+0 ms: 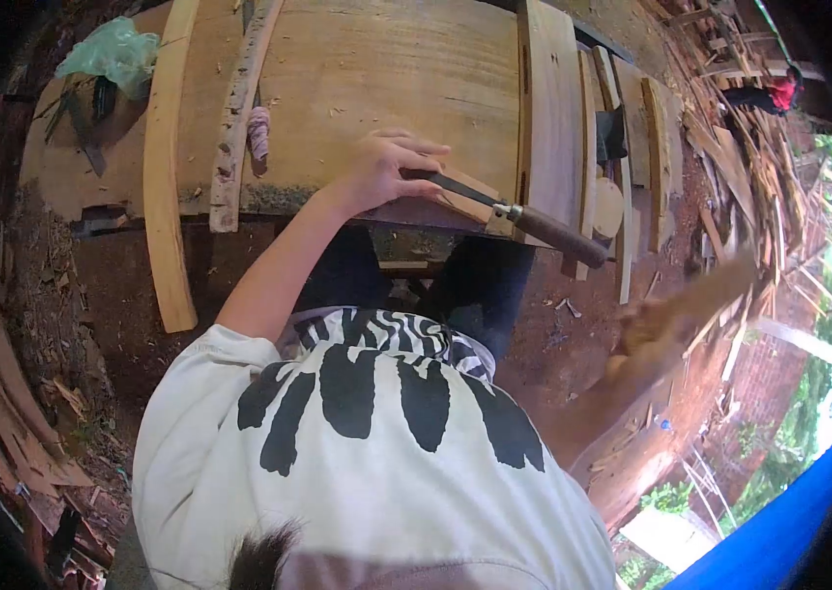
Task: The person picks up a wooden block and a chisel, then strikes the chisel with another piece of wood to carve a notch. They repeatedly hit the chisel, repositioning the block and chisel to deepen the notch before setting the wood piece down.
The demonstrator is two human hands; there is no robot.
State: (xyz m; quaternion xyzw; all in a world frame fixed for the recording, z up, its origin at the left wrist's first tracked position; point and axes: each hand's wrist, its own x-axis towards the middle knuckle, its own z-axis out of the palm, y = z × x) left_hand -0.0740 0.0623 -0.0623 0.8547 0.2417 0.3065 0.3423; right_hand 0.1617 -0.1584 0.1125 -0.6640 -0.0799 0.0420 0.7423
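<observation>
1. From where I stand, the chisel lies near the bench's near edge, its handle pointing right and towards the person.
2. The left hand has its thumb and fingers closed round the metal blade, beside a narrow strip of wood.
3. The right hand, off to the right and well apart from the chisel, looks clamped on a length of wood; single fingers I can't make out.
4. My worry is those left fingers: if the grip slackened or the handle took a crooked knock, the blade could turn and cut them.
5. The handle reaches across the near end of a thick board and sticks out past it, so a bump there might tip the chisel towards the legs below.
6. A loose hold on that length of wood could also let it fly off among the scraps on the right.
7. The palm hides the blade's tip, so I can't tell what it touches.
8. Blur smears the right forearm and the wood it carries, and dark corners cut off the surroundings.
</observation>
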